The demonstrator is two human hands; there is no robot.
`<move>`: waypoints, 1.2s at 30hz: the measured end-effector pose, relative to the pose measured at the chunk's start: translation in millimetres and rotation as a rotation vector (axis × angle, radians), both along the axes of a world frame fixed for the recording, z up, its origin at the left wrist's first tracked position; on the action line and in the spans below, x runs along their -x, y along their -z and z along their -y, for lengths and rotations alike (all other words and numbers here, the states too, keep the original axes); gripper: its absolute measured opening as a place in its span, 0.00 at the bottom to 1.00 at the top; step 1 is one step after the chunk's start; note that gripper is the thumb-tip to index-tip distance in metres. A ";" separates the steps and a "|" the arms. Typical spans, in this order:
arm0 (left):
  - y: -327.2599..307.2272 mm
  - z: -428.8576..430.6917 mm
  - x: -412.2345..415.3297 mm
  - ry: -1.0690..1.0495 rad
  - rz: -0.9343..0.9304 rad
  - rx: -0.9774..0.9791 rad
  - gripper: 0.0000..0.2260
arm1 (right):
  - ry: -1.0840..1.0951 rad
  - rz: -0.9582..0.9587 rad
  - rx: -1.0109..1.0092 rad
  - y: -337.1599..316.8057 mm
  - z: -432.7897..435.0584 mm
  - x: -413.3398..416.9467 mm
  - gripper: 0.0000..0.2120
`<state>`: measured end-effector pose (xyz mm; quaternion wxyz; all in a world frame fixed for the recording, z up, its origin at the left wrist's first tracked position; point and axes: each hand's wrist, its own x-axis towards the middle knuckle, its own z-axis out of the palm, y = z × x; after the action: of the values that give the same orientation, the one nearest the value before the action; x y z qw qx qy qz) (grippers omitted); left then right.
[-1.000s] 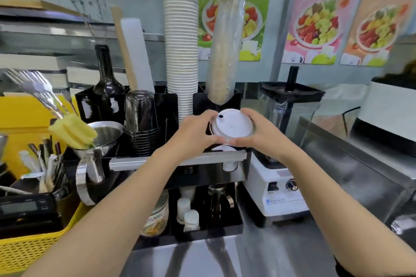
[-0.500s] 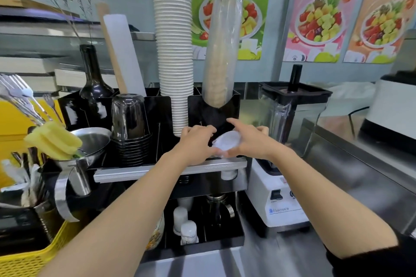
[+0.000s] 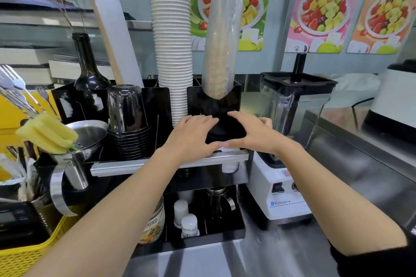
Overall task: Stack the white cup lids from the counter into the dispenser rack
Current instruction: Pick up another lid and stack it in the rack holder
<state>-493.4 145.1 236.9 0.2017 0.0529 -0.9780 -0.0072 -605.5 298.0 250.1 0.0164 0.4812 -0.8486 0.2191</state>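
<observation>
My left hand point(image 3: 193, 135) and my right hand point(image 3: 253, 134) lie palm down on either side of a dark slot in the black dispenser rack point(image 3: 213, 102), fingers spread. Only a sliver of the white cup lids point(image 3: 226, 145) shows, low in the slot under my two thumb tips. More of the white lid stack point(image 3: 230, 167) shows below the rack's aluminium rail point(image 3: 135, 165). Neither hand is wrapped around a lid.
A tall stack of white paper cups point(image 3: 172, 40) and a sleeve of clear cups point(image 3: 221, 36) rise from the rack behind my hands. Black cups point(image 3: 127, 119) and a steel jug point(image 3: 83, 141) stand to the left, a blender point(image 3: 290, 141) to the right.
The white lid that both hands held above the rack has gone down into the slot. My hands have flattened and spread over the opening.
</observation>
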 end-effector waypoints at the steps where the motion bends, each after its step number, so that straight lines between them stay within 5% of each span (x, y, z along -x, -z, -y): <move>1: -0.1 1.4 -5.6 -0.002 -0.034 0.020 0.30 | -0.014 -0.017 0.044 0.5 -2.7 -3.0 0.43; 7: 1.4 4.1 -71.2 0.010 -0.206 0.027 0.33 | -0.119 -0.152 0.252 12.4 -9.2 -52.8 0.45; 13: 25.2 13.8 -174.2 -0.119 -0.186 -0.032 0.33 | -0.264 -0.222 0.214 34.2 12.0 -143.3 0.46; 22: 81.1 50.8 -348.7 -0.428 -0.140 -0.149 0.33 | -0.571 -0.103 0.087 94.2 82.7 -298.6 0.47; 36: 193.4 90.8 -549.0 -0.692 -0.060 -0.438 0.40 | -0.704 0.187 -0.242 199.4 151.4 -484.3 0.51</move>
<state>55.6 54.2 43.5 0.2048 0.4203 -0.8714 -0.1486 -121.2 146.6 50.6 -0.1943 0.7197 -0.6488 0.1527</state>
